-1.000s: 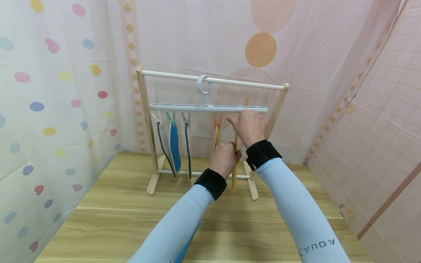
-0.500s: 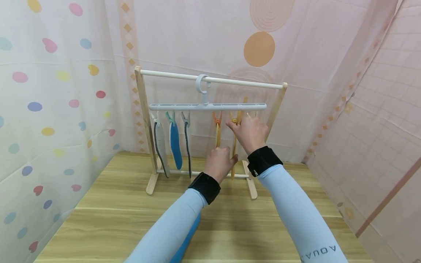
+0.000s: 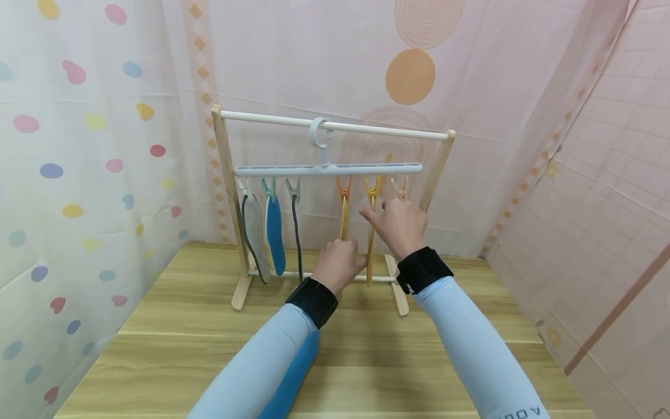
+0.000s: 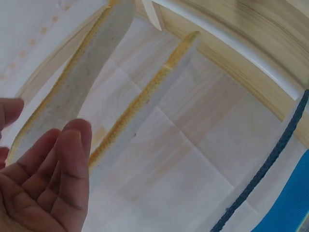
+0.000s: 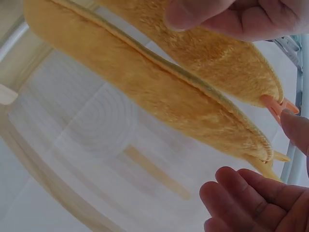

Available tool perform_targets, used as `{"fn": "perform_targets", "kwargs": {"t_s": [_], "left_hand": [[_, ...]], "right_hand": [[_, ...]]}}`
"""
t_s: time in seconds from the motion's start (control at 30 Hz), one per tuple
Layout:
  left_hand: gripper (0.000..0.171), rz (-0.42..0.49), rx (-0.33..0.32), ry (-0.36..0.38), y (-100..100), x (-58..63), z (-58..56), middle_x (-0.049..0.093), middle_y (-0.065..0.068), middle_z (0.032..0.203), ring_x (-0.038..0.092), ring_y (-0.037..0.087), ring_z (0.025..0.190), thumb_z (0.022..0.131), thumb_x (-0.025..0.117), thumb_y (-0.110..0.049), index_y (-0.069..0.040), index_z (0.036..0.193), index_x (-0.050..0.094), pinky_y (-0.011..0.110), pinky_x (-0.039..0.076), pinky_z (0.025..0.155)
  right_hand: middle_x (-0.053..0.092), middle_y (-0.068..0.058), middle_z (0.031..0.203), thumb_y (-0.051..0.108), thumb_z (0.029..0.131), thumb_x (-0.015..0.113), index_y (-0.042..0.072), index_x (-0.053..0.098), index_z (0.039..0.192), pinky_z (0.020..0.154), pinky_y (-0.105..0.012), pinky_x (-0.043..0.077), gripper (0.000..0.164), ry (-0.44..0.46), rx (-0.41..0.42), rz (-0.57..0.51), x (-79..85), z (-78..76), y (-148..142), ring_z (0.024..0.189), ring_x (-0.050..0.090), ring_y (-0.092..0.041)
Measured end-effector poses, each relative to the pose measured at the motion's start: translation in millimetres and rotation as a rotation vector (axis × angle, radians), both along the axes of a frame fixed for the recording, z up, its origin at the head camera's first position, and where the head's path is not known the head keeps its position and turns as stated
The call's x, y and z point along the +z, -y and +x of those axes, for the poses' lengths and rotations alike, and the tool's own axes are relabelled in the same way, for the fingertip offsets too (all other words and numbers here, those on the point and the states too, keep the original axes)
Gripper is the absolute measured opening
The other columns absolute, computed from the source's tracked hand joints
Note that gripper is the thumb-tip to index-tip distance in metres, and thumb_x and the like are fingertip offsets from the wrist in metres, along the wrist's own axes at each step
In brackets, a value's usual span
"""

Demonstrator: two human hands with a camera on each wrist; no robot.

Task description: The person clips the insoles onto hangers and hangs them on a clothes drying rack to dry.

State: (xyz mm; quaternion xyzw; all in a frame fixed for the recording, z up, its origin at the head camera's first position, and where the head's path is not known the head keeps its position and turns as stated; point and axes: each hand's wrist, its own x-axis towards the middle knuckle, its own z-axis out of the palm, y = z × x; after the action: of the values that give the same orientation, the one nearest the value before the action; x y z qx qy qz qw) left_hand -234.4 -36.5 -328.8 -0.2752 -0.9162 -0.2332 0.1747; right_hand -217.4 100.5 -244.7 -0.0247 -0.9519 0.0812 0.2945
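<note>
A pale blue hanger (image 3: 288, 171) with coloured clips bears several insoles. From the yellow clip (image 3: 372, 187) hangs a fuzzy yellow insole (image 3: 369, 256), edge-on in the head view. My right hand (image 3: 401, 226) is just right of it, fingers relaxed, holding nothing; its spread fingers (image 5: 241, 200) lie below the clipped end in the right wrist view. My left hand (image 3: 337, 263), loosely curled, is between that insole and a second yellow insole (image 3: 344, 220) on the orange clip (image 3: 344, 187). In the left wrist view its fingertips (image 4: 75, 140) overlap the insoles' pale backing, gripping nothing.
A wooden rack with a white rod (image 3: 387, 131) carries the hanger. On its left hang a grey insole (image 3: 255, 233), a blue insole (image 3: 274, 233) and a dark-edged one (image 3: 297, 233). A peach clip (image 3: 399, 187) is at right. Another blue insole (image 3: 293, 372) lies under my left forearm.
My left hand has let go of the yellow insole and moved left and down. The right hand has dropped from the hanger bar, uncovering the yellow and peach clips.
</note>
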Motion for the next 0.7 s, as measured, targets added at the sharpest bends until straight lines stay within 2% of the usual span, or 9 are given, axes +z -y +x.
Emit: {"fn": "perform_targets", "kwargs": {"t_s": [0.13, 0.27, 0.4, 0.57, 0.7], "left_hand": [[0.026, -0.041, -0.015, 0.113, 6.4, 0.5, 1.3, 0.055, 0.0, 0.061, 0.055, 0.015, 0.055, 0.091, 0.072, -0.03, -0.005, 0.085, 0.068, 0.033, 0.048, 0.056], [0.025, -0.089, -0.02, 0.22, 14.3, 0.7, 4.2, 0.06, 0.002, 0.068, 0.058, 0.014, 0.061, 0.089, 0.075, -0.028, -0.003, 0.091, 0.07, 0.032, 0.051, 0.062], [0.031, -0.132, -0.001, 0.253, 22.7, 0.0, 8.8, 0.063, 0.005, 0.073, 0.061, 0.017, 0.064, 0.087, 0.078, -0.031, -0.002, 0.092, 0.07, 0.033, 0.053, 0.065], [0.032, -0.156, 0.015, 0.274, 34.5, -5.7, 13.1, 0.063, 0.004, 0.074, 0.058, 0.016, 0.062, 0.085, 0.08, -0.034, -0.004, 0.087, 0.068, 0.033, 0.051, 0.06], [0.03, -0.149, 0.014, 0.288, 43.6, -11.2, 15.9, 0.059, 0.002, 0.073, 0.055, 0.015, 0.06, 0.084, 0.081, -0.032, -0.005, 0.087, 0.066, 0.032, 0.048, 0.056]], "right_hand": [[0.07, -0.013, 0.079, 0.063, 0.088, 0.063, 0.008, 0.075, 0.11, 0.042, -0.033, 0.042, 0.061, 0.037, 0.011, -0.04, -7.4, 5.3, -1.8, 0.056, 0.058, -0.023], [0.07, -0.013, 0.078, 0.063, 0.089, 0.062, 0.007, 0.074, 0.114, 0.041, -0.032, 0.041, 0.062, 0.081, 0.023, -0.045, -14.9, 12.1, -3.5, 0.053, 0.056, -0.021], [0.066, -0.01, 0.067, 0.063, 0.089, 0.061, 0.006, 0.073, 0.117, 0.04, -0.029, 0.034, 0.064, 0.112, 0.014, -0.02, -22.1, 19.5, -5.2, 0.047, 0.048, -0.017], [0.049, -0.002, 0.051, 0.062, 0.088, 0.063, 0.005, 0.071, 0.119, 0.039, -0.026, 0.025, 0.066, 0.15, 0.013, -0.009, -34.4, 29.8, -5.6, 0.044, 0.035, -0.013], [0.048, -0.001, 0.051, 0.061, 0.086, 0.067, 0.004, 0.072, 0.116, 0.039, -0.025, 0.025, 0.065, 0.15, 0.03, -0.014, -46.0, 37.6, -6.7, 0.045, 0.035, -0.012]]}}
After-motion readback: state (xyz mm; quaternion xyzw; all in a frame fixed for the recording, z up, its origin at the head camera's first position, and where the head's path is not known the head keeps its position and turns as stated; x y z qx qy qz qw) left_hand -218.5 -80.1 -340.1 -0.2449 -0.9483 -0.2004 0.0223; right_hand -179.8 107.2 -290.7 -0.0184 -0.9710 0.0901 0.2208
